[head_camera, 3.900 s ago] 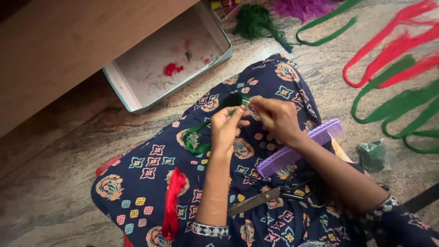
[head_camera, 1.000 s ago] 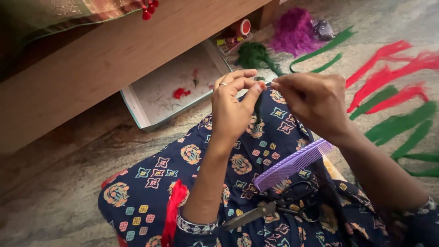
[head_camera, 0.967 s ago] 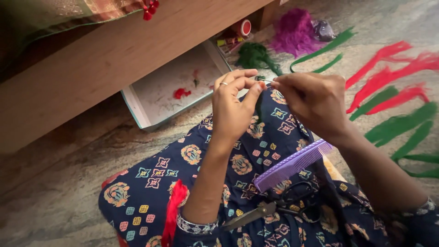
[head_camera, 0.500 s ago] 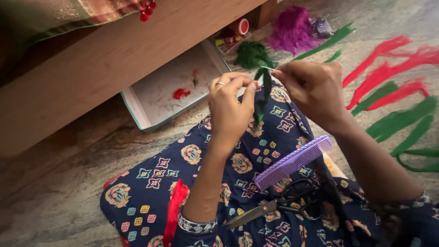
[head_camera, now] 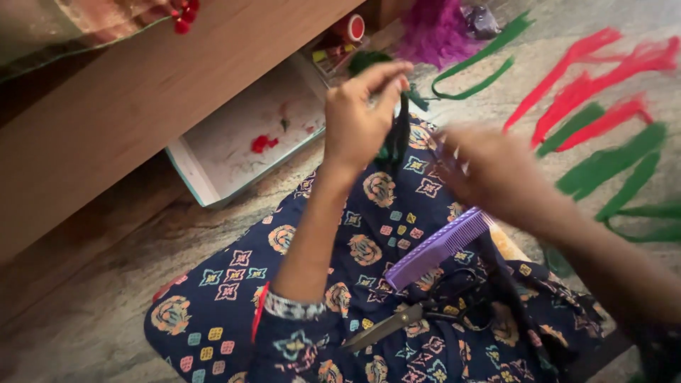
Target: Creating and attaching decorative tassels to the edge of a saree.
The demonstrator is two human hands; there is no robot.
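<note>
Raised since earlier, left hand (head_camera: 358, 117) pinches dark green strip (head_camera: 399, 138), hanging vertically; right hand (head_camera: 489, 177) blurred, grip indeterminable, just beside.

We have one view only, head-worn, looking steeply down from close above onto our lap (head_camera: 369, 248) and the stone floor (head_camera: 92, 312). It faces forward toward a wooden bed frame (head_camera: 142, 106) at upper left; our hands fill the centre, the right one blurred.

Stone floor (head_camera: 85, 312) carried most — shallow tray (head_camera: 241, 152) w/ red scraps by wooden bench, purple tuft (head_camera: 436, 32), green strips (head_camera: 610, 163) & red strips (head_camera: 589, 78) spread at right.
</note>
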